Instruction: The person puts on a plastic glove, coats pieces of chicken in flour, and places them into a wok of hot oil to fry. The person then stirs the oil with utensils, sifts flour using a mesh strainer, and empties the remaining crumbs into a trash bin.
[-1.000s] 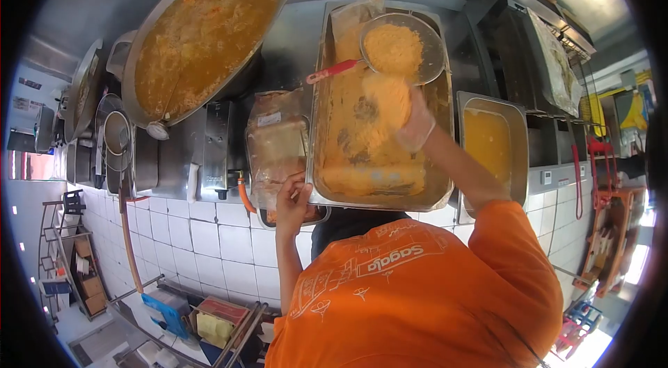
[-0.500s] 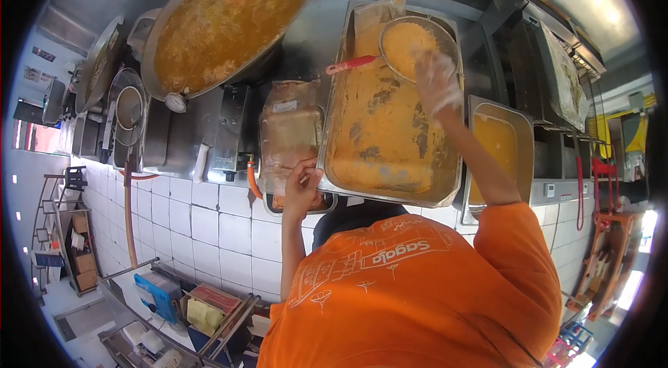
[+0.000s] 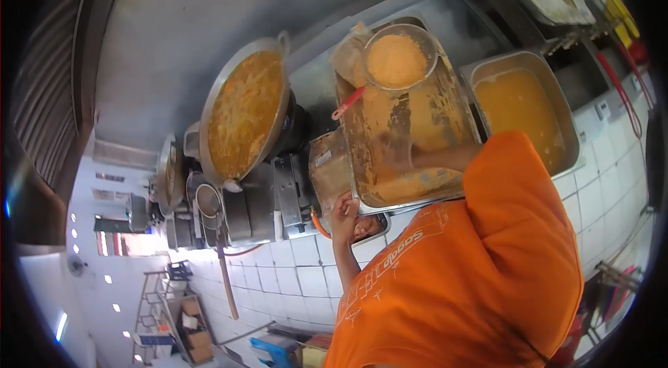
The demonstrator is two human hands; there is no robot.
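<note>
One metal tray [image 3: 383,205], orange powder [image 3: 416,117], patchy and streaked

Sieve [image 3: 432,56] on tray [image 3: 455,93], wok [image 3: 206,132] left, pan [image 3: 569,135] right

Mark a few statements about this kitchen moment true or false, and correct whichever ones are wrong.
1. The left hand is at the near left corner of the large tray. True.
2. The right hand grips the sieve's red handle. False: it is over the large tray, apart from the handle.
3. The sieve holds an orange, crumb-like coating. True.
4. The pan of yellow liquid sits left of the large tray. False: it sits to the right.
5. The big round pan is empty. False: it holds bubbly, orange-brown liquid.
</note>
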